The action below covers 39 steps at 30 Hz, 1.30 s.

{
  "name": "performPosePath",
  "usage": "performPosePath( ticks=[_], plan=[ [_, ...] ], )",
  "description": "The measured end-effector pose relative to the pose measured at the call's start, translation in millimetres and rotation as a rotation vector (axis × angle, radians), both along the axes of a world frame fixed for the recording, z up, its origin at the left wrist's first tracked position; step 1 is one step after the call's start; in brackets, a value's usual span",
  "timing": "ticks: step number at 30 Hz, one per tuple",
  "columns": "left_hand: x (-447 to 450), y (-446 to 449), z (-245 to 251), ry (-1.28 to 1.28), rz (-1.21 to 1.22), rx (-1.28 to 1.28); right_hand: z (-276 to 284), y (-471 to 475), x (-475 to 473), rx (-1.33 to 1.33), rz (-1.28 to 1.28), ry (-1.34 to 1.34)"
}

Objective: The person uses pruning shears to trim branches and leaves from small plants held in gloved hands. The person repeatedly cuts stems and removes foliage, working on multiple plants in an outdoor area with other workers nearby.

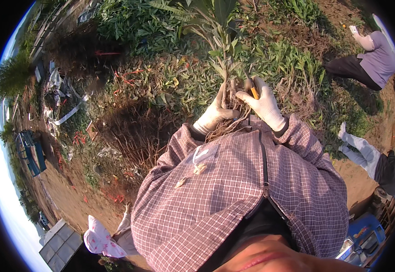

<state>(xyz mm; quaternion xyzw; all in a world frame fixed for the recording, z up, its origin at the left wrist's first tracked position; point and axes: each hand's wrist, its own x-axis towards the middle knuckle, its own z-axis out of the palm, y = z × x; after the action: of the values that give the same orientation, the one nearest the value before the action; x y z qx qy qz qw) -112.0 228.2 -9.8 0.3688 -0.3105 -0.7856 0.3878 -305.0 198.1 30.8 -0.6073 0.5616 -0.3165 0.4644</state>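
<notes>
My left hand (214, 114), in a pale work glove, grips the lower stems of a bundle of leafy plants (225, 57) in front of my chest. The bundle stands upright, leaves pointing away from me, and its bare brown roots (229, 131) hang against my checked jacket. On the other side of the stems is my gloved right hand (263, 103), its fingers closed around a small tool with an orange handle (254, 92). What kind of tool it is cannot be made out. Part of the left fingers is hidden behind the stems.
Cut leafy plants (296, 64) lie heaped ahead and to the right. A dark pile of rooted stems (132, 132) is at my left, near red ties (80, 137). Co-workers bend at the right (379, 61), (360, 153) and behind left (104, 238). A blue vehicle (364, 234) stands behind right.
</notes>
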Motion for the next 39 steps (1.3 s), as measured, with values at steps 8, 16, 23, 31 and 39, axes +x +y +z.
performPosePath(
  ticks=[8, 16, 23, 31, 39],
  plan=[
    [3.0, -6.5, 34.1, 0.025, -0.035, 0.072, 24.1, 22.6, 3.5, -0.104, 0.078, 0.037],
    [3.7, -24.1, 41.8, 0.04, 0.048, -0.059, 19.4, -1.0, -18.7, -0.115, 0.132, -0.386],
    [23.2, -53.0, 12.0, -0.155, 0.197, -0.02, 66.4, -9.2, -25.4, 0.627, 0.413, -0.621],
    [17.3, -43.9, 23.6, -0.039, 0.249, -0.151, 71.6, -6.9, 8.1, 1.087, 0.397, -1.042],
    [11.8, -43.7, 27.8, -0.072, 0.319, -0.083, 66.0, 4.9, 28.4, 0.967, 0.206, -1.062]
  ],
)
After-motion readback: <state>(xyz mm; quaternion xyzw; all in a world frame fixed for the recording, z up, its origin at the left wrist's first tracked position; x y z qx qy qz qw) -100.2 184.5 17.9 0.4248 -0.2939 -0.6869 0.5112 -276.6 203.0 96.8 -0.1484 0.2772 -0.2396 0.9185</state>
